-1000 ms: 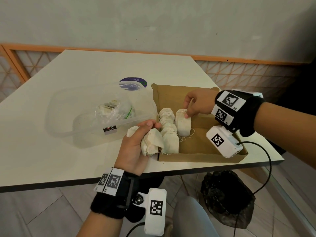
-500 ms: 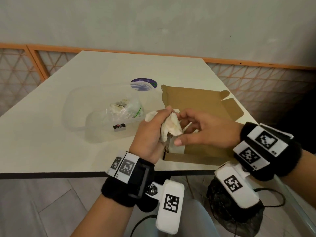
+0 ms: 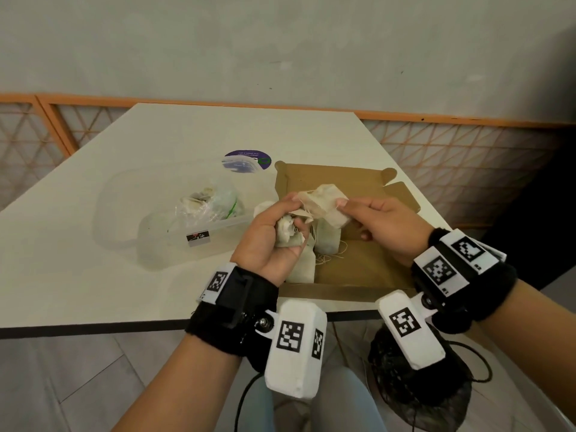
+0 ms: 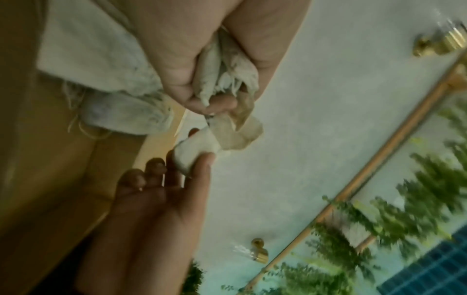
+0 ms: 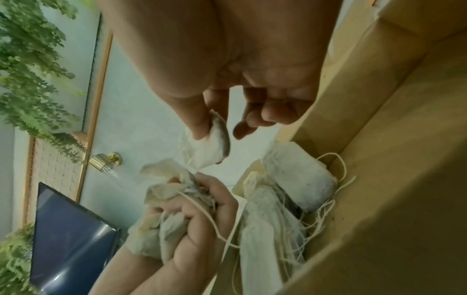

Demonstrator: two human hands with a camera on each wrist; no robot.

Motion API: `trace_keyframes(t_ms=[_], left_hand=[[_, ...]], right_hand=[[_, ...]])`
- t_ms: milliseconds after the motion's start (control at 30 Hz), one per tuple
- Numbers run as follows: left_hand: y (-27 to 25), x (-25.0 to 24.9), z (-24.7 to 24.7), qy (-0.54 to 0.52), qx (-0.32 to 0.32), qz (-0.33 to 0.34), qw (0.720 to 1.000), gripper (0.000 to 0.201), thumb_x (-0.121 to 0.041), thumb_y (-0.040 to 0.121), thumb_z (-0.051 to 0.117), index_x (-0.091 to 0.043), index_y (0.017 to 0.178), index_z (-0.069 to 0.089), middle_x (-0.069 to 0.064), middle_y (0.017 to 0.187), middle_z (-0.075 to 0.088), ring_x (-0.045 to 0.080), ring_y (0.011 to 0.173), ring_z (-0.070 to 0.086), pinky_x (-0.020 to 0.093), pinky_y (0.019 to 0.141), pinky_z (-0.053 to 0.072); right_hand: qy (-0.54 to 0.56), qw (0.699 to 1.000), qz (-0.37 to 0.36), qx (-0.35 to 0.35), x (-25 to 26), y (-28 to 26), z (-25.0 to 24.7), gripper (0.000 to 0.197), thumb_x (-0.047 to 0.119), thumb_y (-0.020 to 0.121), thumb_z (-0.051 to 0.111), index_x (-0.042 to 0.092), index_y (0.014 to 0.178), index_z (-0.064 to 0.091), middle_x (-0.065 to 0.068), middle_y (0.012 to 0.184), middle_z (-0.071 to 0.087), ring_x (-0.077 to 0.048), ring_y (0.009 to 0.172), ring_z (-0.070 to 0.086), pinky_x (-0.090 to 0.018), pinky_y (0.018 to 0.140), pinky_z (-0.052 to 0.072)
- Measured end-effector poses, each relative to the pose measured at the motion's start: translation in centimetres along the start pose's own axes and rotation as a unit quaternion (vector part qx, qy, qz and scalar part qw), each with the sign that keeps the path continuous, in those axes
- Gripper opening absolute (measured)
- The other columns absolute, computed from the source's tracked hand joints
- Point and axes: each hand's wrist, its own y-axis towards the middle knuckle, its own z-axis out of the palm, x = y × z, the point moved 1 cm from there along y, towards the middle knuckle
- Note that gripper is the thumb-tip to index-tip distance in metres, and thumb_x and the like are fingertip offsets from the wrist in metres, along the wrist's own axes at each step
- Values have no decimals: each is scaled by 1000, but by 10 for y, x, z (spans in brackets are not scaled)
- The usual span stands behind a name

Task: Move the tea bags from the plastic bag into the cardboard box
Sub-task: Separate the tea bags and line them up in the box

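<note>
My left hand (image 3: 274, 232) is curled round a bunch of pale tea bags (image 3: 288, 233) just above the near left corner of the open cardboard box (image 3: 358, 269). My right hand (image 3: 374, 216) pinches one tea bag (image 3: 327, 202) between thumb and forefinger, drawing it out of that bunch; the pinch also shows in the right wrist view on the tea bag (image 5: 215, 147) and in the left wrist view on the tea bag (image 4: 194, 153). Several tea bags (image 5: 298, 175) with loose strings lie in the box's left part. The clear plastic bag (image 3: 208, 204) with more tea bags sits in a plastic tub.
The clear plastic tub (image 3: 174, 241) stands left of the box on the white table (image 3: 93, 275). A round purple lid (image 3: 247, 159) lies behind it. The box's flap (image 3: 402, 194) stands open at the far right. A dark bag (image 3: 417, 388) lies on the floor below the table edge.
My right hand left the bags in the box, came to my left hand and pinched one tea bag from the bunch. My left hand rose slightly over the box corner.
</note>
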Motion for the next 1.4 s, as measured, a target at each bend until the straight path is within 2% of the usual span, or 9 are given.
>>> trace_keyframes(t_ms=[133, 333, 533, 700, 833, 933, 1100, 1200, 1400], left_hand=[[-2, 0, 4, -40, -24, -46, 998, 25, 4, 86, 48, -4, 65, 59, 6, 66, 58, 11, 55, 53, 11, 50, 41], [-3, 1, 15, -42, -46, -58, 996, 8, -1, 89, 56, -3, 83, 61, 9, 77, 59, 12, 70, 52, 14, 48, 50], [5, 5, 16, -42, -57, -64, 995, 6, -9, 90, 58, -4, 93, 60, 8, 76, 59, 11, 50, 58, 15, 45, 51], [6, 15, 21, -30, -35, -40, 998, 15, -12, 96, 50, 0, 100, 57, 8, 66, 61, 9, 54, 57, 20, 80, 52], [3, 17, 22, 23, -39, -22, 999, 24, -7, 92, 55, 3, 114, 58, 15, 100, 65, 15, 75, 62, 21, 57, 56], [3, 9, 18, 58, -73, 39, 995, 11, -2, 86, 61, -3, 97, 61, 11, 94, 66, 11, 66, 58, 13, 46, 49], [-2, -13, 19, 194, -83, 201, 957, 11, -1, 88, 59, -12, 85, 62, 2, 67, 64, 7, 51, 56, 15, 42, 42], [-1, -21, 18, 325, -75, 256, 907, 10, -7, 86, 64, -16, 87, 66, 4, 71, 62, 11, 60, 59, 16, 46, 42], [-1, -9, 18, 506, 10, 157, 848, 13, -8, 82, 70, -7, 95, 70, -4, 65, 69, 3, 51, 61, 14, 48, 44]], right_hand=[[25, 999, -5, -26, -8, 4, -7, 14, 20, 88, 61, 23, 76, 68, 0, 72, 59, -7, 60, 48, -20, 54, 39], [91, 995, -1, -41, -7, 2, -12, 15, 7, 89, 57, 16, 77, 59, 0, 71, 67, -7, 58, 61, -21, 58, 47], [138, 987, -84, 11, 1, -11, -13, 3, 11, 79, 65, 10, 76, 65, -8, 80, 67, -20, 76, 61, -25, 71, 50], [169, 973, -148, 48, 4, -14, -10, 10, 10, 67, 72, 17, 74, 75, 2, 102, 68, -10, 98, 64, -22, 87, 51], [113, 986, -124, -4, 2, -5, -10, 9, 6, 77, 68, 10, 84, 72, -2, 100, 69, -12, 95, 65, -23, 91, 50], [104, 988, -100, -61, -1, 2, -13, 7, 7, 81, 66, 10, 84, 71, -5, 88, 72, -14, 81, 64, -22, 80, 53], [79, 990, -78, -87, -11, 6, -17, 6, 10, 81, 68, 6, 82, 72, -24, 96, 69, -42, 96, 61, -49, 94, 49], [82, 991, -78, -72, -13, 2, -18, 4, 10, 80, 69, 9, 76, 72, -19, 90, 70, -33, 90, 64, -51, 96, 47], [136, 987, -87, -12, -3, -3, -18, 7, 6, 77, 66, 3, 83, 70, -16, 93, 70, -28, 91, 65, -43, 93, 51]])
